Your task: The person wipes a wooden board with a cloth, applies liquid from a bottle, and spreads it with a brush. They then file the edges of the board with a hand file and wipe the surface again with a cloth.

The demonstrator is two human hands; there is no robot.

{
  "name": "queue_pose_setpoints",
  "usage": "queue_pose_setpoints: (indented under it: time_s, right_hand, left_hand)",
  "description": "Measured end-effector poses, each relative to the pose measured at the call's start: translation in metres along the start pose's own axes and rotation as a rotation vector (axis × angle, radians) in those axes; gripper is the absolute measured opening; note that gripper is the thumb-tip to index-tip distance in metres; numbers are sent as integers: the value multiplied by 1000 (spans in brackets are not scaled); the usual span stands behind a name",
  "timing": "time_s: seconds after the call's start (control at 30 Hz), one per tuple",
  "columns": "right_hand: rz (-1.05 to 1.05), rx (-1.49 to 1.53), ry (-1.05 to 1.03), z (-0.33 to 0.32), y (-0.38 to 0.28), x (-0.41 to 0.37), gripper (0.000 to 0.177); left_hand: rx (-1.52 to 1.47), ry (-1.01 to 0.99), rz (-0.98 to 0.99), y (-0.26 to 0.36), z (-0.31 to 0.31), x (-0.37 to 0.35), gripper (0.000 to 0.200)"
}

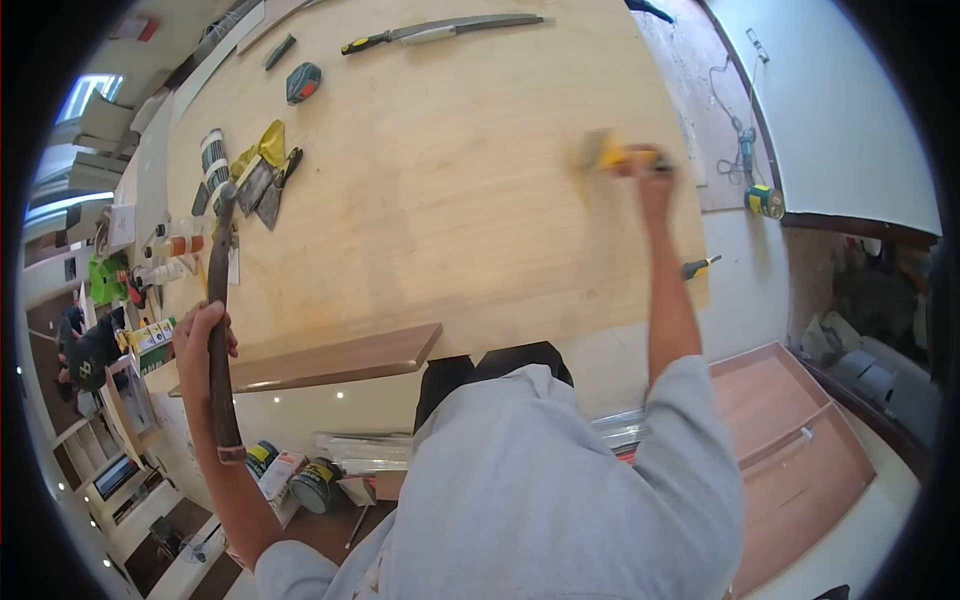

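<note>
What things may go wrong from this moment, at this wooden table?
1. The hammer in the left hand appears near the bottles; a swing might knock them.
2. A small tool lies at the table's right edge; a sweep of the right hand could push it off.
3. The brown board is along the near edge, so a bump might shift it.

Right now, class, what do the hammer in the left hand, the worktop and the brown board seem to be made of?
Hammer: handle probably wood, dark brown and smooth-looking; head probably metal, judging by its grey colour. Worktop: pale wood, likely plywood, fairly matte, shown by its streaky grain. Brown board: wood or wood-effect laminate, smooth, with a light sheen along its edge; core unclear.
</note>
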State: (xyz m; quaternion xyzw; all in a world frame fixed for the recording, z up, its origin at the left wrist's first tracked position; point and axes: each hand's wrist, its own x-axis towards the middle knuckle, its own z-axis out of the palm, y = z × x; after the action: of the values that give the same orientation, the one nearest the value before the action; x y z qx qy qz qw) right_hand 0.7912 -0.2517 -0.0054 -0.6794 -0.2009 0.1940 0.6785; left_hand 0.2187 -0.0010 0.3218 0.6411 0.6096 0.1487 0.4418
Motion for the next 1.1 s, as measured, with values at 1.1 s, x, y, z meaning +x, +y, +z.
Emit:
queue_pose_setpoints:
  time_s: [1.1]
  right_hand:
    - [57,95,-984,395,-16,-205,26]
  left_hand:
    - [21,156,-137,-45,9,51,32]
